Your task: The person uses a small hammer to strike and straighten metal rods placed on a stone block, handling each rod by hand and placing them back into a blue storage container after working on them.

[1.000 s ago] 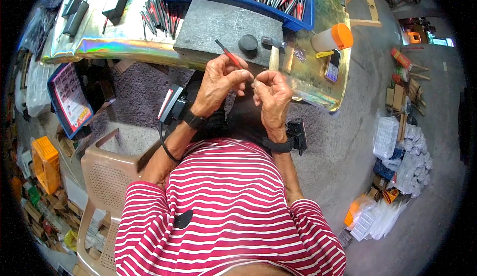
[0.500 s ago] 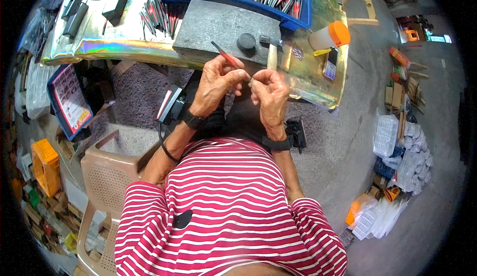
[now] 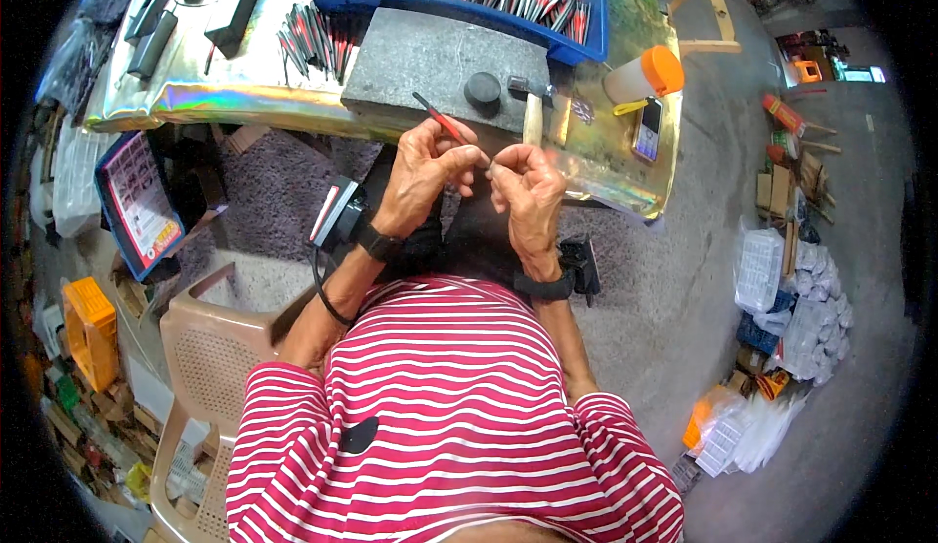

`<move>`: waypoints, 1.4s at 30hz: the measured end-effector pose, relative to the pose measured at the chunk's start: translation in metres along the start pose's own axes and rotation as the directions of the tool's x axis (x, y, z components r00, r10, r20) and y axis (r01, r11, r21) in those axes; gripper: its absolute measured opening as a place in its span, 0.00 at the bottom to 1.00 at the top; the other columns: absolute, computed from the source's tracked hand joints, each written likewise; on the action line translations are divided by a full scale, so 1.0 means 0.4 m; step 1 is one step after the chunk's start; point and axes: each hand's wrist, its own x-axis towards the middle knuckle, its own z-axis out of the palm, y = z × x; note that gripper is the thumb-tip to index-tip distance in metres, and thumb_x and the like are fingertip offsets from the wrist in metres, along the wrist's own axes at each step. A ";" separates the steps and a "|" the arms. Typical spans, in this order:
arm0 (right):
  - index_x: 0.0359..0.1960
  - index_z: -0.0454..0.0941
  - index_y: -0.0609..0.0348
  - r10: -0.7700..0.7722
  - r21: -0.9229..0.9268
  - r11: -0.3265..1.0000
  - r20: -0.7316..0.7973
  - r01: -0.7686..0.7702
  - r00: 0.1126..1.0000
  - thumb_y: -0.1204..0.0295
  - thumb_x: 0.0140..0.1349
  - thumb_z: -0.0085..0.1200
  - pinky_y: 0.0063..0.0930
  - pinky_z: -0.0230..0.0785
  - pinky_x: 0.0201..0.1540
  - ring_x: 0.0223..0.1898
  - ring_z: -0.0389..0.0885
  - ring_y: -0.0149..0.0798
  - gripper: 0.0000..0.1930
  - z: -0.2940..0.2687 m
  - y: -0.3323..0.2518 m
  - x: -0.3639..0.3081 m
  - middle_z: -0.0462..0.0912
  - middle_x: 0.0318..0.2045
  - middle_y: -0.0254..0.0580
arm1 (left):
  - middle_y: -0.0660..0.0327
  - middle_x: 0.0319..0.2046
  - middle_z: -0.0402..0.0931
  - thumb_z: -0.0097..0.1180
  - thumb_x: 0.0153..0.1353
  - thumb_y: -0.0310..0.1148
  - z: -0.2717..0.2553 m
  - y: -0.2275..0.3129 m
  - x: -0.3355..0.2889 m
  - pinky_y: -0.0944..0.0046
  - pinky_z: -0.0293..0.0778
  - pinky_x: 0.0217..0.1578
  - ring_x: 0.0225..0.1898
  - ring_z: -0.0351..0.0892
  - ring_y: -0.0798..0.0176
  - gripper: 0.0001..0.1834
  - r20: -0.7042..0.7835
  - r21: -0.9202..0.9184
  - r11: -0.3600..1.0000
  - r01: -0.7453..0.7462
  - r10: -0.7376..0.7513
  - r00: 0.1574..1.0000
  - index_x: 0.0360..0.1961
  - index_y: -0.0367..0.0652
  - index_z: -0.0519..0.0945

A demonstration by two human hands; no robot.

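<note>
Between the thumb and fingers of my left hand point(image 3: 427, 177) is a slim red-and-black tool point(image 3: 446, 125), its dark end slanting up and away to the left. My right hand point(image 3: 531, 191) pinches close against the left fingertips; whatever sits between those fingers is too small to make out. Both hands are held just off the near edge of a grey stone block point(image 3: 405, 60). On the block are a black round piece point(image 3: 483, 89) and a hammer point(image 3: 533, 123), whose pale handle points toward my right hand.
Beyond the block, a blue tray point(image 3: 430, 3) holds many similar red-and-black tools, with a loose pile point(image 3: 318, 40) to its left. At right on the foil-covered table are an orange-lidded jar point(image 3: 635, 76) and a mobile phone point(image 3: 647, 131). A plastic chair point(image 3: 210, 348) stands at left.
Hardly anything differs. Both hands keep their pinch, with a slight shift of the fingers and of the tool's tilt; the whole view has moved a little.
</note>
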 end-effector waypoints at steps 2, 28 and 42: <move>0.26 0.67 0.64 0.017 -0.008 1.000 -0.004 -0.017 1.000 0.80 0.49 0.47 0.12 0.55 0.13 0.13 0.63 0.20 0.03 0.000 -0.003 0.000 0.68 0.16 0.31 | 0.59 0.24 0.74 0.52 0.52 0.27 0.002 0.002 0.001 0.74 0.71 0.19 0.19 0.71 0.73 0.09 -0.003 0.001 1.000 0.006 -0.006 1.000 0.34 0.37 0.68; 0.34 0.64 0.69 -0.116 0.077 0.990 0.012 0.115 0.993 0.82 0.53 0.41 0.13 0.65 0.18 0.22 0.72 0.27 0.07 0.008 -0.070 0.027 0.74 0.32 0.46 | 0.58 0.26 0.75 0.49 0.54 0.27 0.037 0.049 0.048 0.74 0.72 0.21 0.24 0.74 0.70 0.06 -0.090 0.070 0.978 -0.195 0.201 0.976 0.33 0.37 0.69; 0.36 0.64 0.70 -0.121 0.087 0.989 0.047 0.117 0.992 0.83 0.52 0.40 0.12 0.65 0.18 0.23 0.74 0.27 0.09 0.017 -0.043 0.049 0.74 0.32 0.47 | 0.63 0.20 0.72 0.46 0.53 0.22 0.048 0.041 0.076 0.79 0.65 0.15 0.19 0.69 0.76 0.04 -0.182 0.108 0.954 -0.280 0.296 0.938 0.32 0.39 0.68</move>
